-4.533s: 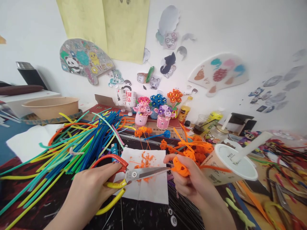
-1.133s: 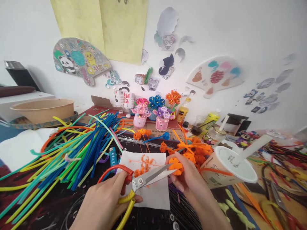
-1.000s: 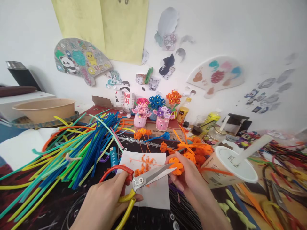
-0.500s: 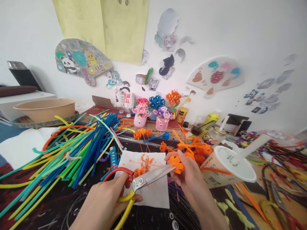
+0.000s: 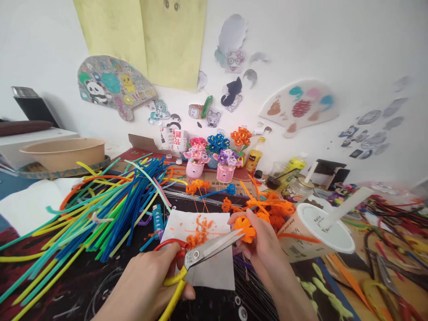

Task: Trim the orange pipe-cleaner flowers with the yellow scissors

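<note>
My left hand (image 5: 157, 278) is closed round the red and yellow handles of a pair of scissors (image 5: 214, 247). The blades point right, and their tips touch an orange pipe-cleaner flower (image 5: 245, 228). My right hand (image 5: 264, 249) pinches that flower between thumb and fingers. Below the blades lies a white paper sheet (image 5: 214, 278) scattered with orange fuzz clippings (image 5: 200, 229). Beyond my right hand is a heap of orange pipe-cleaner flowers (image 5: 276, 207).
A large bundle of coloured pipe cleaners (image 5: 130, 205) spreads on the left. Potted pipe-cleaner flowers (image 5: 225, 173) stand at the back. A lidded cup with a straw (image 5: 321, 236) is close to my right hand. A blue lighter (image 5: 157, 218) lies beside the paper. Other scissors (image 5: 386, 276) lie far right.
The scissor handles have come a little closer together and the blades look more nearly shut at the flower. Both hands stay in almost the same place.
</note>
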Tool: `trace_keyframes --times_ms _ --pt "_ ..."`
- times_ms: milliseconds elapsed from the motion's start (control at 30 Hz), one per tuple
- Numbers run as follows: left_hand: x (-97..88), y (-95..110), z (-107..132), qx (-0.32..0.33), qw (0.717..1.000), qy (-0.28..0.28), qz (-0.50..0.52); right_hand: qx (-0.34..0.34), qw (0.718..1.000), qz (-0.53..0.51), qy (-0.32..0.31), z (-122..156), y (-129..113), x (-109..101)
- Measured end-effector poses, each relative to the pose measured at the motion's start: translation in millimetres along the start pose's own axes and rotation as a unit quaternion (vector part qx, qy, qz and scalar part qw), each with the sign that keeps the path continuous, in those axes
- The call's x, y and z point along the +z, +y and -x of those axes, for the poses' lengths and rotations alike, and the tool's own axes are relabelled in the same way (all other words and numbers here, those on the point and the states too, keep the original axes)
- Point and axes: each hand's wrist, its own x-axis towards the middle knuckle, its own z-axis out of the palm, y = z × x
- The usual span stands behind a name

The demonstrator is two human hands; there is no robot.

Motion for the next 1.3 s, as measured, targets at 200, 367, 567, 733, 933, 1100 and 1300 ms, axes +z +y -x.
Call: trace_keyframes --times_ms 200,367,567,733,933,1100,1300 --pt "-1.1 2 1 0.001 1.000 -0.016 0.001 -0.003 1.000 -0.015 0.003 -1 2 0" --pt "0.8 -3 -1 0.006 0.999 0.015 -0.033 -0.005 1.000 -0.007 0.007 0 0 0" --pt "3.2 -10 -2 0.029 0.998 0.037 -0.035 -0.001 1.000 0.007 0.010 1 -5 2" --pt "3.7 -10 -2 0.019 0.998 0.048 -0.047 -0.015 0.999 0.028 0.017 0 -3 1" --pt "1.1 -6 -1 0.013 0.998 0.044 -0.042 -0.029 0.999 0.040 0.024 -1 -1 -1" --pt "-2.6 -2 -1 -0.003 0.999 0.012 -0.030 -0.036 0.998 0.040 0.032 0 -1 0" --pt "-5.8 1 0 -0.021 0.999 -0.015 -0.044 -0.041 0.998 0.030 0.036 1 -1 1"
